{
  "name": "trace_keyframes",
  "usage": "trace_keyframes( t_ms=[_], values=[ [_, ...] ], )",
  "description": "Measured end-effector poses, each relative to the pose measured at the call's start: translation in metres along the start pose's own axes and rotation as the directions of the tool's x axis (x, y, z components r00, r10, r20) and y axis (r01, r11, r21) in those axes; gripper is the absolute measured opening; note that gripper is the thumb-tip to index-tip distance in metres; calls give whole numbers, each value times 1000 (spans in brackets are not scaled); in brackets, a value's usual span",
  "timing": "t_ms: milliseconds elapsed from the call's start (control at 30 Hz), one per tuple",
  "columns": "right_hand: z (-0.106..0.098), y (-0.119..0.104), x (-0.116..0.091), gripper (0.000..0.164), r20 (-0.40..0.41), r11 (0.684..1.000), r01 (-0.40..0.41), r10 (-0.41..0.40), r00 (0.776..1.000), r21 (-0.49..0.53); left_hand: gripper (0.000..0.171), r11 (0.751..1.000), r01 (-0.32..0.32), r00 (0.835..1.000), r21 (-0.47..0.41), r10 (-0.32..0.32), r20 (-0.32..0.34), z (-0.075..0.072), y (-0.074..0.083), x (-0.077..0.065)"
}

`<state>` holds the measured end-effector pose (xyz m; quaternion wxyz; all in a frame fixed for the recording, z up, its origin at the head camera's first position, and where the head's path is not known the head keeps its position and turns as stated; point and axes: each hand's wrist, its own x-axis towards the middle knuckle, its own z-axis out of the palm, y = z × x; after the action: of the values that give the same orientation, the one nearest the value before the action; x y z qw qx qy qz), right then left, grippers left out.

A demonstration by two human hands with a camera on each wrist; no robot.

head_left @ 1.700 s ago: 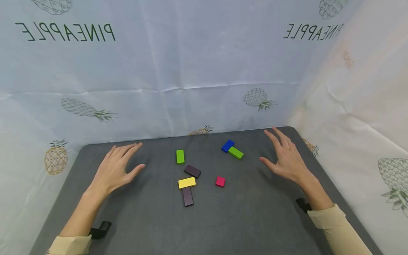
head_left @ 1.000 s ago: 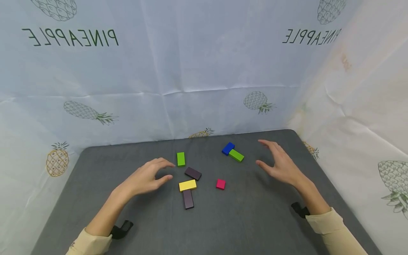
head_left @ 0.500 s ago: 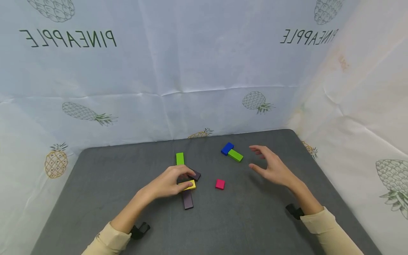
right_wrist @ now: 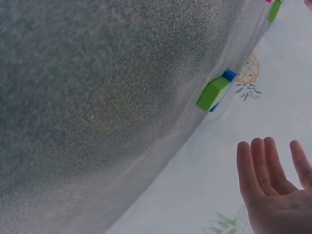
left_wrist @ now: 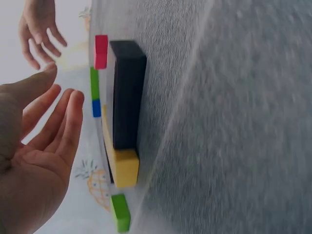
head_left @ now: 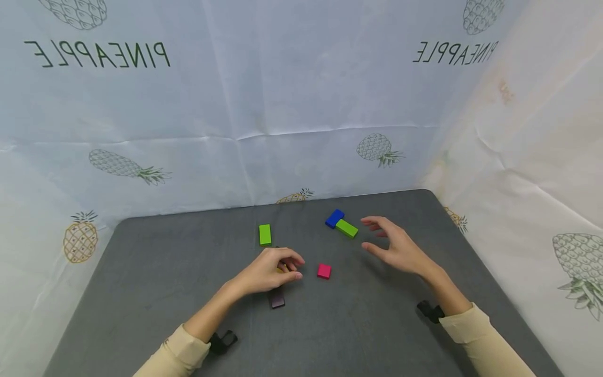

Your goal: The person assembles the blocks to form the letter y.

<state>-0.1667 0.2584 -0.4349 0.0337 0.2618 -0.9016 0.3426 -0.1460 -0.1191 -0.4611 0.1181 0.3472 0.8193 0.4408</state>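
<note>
My left hand (head_left: 268,269) hovers over the middle of the table, holding nothing. Its thumb and fingers point toward a red block (head_left: 324,271), with a gap between. Beneath this hand lie a yellow block (left_wrist: 126,168) and a dark block (left_wrist: 129,97) that meets it; a second dark block is mostly hidden. My right hand (head_left: 398,248) hangs in the air at the right with nothing in it, thumb and fingers apart. Just left of its fingertips a green block (head_left: 346,228) touches a blue block (head_left: 335,218).
Another green block (head_left: 265,235) lies behind the left hand. The dark grey table (head_left: 155,293) ends at a white curtain (head_left: 292,84) with pineapple prints at the back and sides. A black strap (head_left: 223,343) shows at the left wrist, and another (head_left: 430,312) at the right.
From the left side, my left hand has moved right over the yellow and dark blocks, toward the red one. My right hand has drifted left and a little nearer. The blocks lie as before.
</note>
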Motion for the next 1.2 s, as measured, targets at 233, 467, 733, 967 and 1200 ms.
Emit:
trace_keyframes(
  t_ms=[233,467,733,967,1200],
  values=[
    [2,-1,1,57,11,1000,0,0,1000,21,31,1000,6,1000,-28,-5,24,10,2,10],
    [6,-3,3,55,36,998,10,-12,999,57,34,999,43,998,-33,-41,54,19,3,23],
    [8,-4,3,52,63,996,-21,16,998,87,37,997,40,998,59,-42,43,32,0,38],
    [8,-5,1,52,56,996,-7,2,998,85,35,996,51,999,75,-52,13,41,1,45],
    [9,-2,0,51,59,994,-3,-3,998,108,30,996,48,999,70,-48,-12,45,-4,48]
  ],
)
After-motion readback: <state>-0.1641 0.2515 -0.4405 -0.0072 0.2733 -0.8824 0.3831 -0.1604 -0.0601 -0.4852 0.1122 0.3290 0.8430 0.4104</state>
